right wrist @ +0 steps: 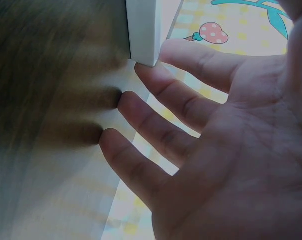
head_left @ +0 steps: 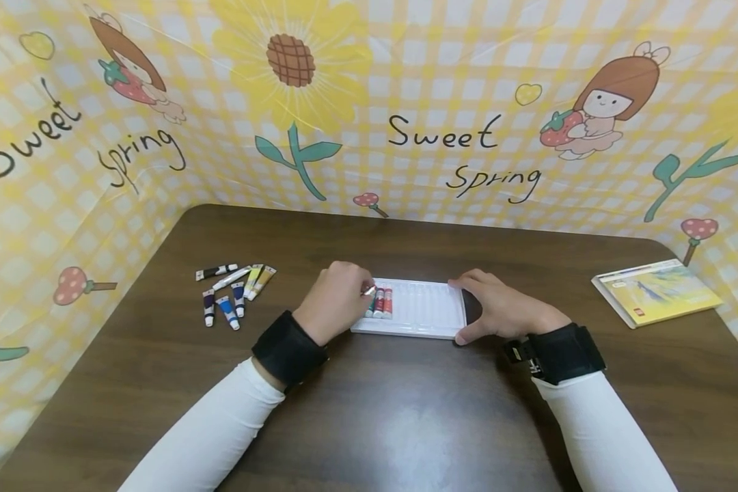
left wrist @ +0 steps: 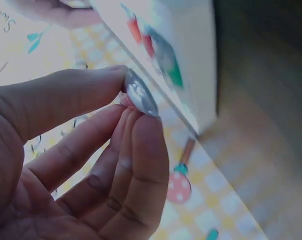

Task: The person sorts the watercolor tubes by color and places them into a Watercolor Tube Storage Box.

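Midway along the table lies a white slotted paint tray (head_left: 427,311). A green tube (left wrist: 175,75) and several red paint tubes (head_left: 383,303) lie side by side at its left end. Over that end, my left hand (head_left: 335,301) pinches a paint tube (left wrist: 141,92) between thumb and fingertips. The tube's silvery end shows; most of its body is hidden. At the tray's right end, my right hand (head_left: 507,307) spreads its thumb and index finger to the two corners. In the right wrist view its fingers are extended, and some fingertips (right wrist: 111,137) touch the tabletop.
Left of the tray lies a loose group of paint tubes: black (head_left: 215,272), white (head_left: 231,278), yellow (head_left: 253,280), ochre (head_left: 262,283), blue (head_left: 228,313) and darker ones (head_left: 208,307). A flat yellow box (head_left: 664,290) rests at the table's right. Patterned yellow cloth (head_left: 357,157) hangs behind the table.
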Motion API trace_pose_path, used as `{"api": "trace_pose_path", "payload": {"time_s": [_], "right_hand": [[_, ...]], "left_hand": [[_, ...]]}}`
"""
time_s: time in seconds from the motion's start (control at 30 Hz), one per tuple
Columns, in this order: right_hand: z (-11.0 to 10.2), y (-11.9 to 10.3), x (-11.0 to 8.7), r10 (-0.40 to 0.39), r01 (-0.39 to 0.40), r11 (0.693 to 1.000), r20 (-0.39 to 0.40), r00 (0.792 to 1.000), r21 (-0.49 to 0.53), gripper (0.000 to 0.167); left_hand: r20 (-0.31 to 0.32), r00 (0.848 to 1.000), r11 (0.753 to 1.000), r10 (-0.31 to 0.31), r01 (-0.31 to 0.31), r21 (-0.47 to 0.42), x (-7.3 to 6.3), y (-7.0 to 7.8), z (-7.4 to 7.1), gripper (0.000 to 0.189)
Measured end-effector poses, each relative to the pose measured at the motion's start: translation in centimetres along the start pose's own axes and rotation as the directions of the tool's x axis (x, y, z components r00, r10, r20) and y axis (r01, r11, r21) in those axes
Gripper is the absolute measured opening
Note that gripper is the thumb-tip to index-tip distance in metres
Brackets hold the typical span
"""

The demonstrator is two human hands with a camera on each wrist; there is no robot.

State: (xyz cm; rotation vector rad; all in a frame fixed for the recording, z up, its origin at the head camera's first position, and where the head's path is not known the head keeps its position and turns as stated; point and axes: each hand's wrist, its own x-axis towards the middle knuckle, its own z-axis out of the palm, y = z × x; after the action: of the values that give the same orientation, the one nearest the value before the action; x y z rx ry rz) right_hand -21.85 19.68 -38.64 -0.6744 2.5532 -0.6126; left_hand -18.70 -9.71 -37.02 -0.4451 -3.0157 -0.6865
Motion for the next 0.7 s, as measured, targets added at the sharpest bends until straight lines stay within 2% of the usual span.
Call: {"api": "trace_pose_path", "payload": {"time_s": [0.17, 0.33, 0.47, 0.7], "right_hand": [[0.1, 0.0, 0.0, -0.011, 0.011, 1.000, -0.004, 1.000, -0.012, 0.101], [0.0, -0.2, -0.1, -0.011, 0.011, 1.000, -0.001, 1.000, -0.014, 0.101], [0.0, -0.2, 0.0, -0.009, 0.009, 1.000, -0.001, 1.000, -0.011, 0.100], [-0.1, -0.2, 0.0, -0.005, 0.005, 1.000, 0.000, 1.000, -0.010, 0.100]], "left_hand": [[0.000, 1.000, 1.000, 0.012, -0.012, 0.010, 1.1, 1.5, 1.5, 0.009], [0.009, 1.000, 0.999, 0.009, -0.009, 0.032, 1.8, 2.7, 2.6, 0.014], [0.002, 1.000, 0.999, 0.020, -0.020, 0.043, 2.0, 3.4, 3.2, 0.018], [-0.053, 0.997, 0.988, 0.047, -0.039, 0.150, 1.9, 3.9, 4.0, 0.014]]}}
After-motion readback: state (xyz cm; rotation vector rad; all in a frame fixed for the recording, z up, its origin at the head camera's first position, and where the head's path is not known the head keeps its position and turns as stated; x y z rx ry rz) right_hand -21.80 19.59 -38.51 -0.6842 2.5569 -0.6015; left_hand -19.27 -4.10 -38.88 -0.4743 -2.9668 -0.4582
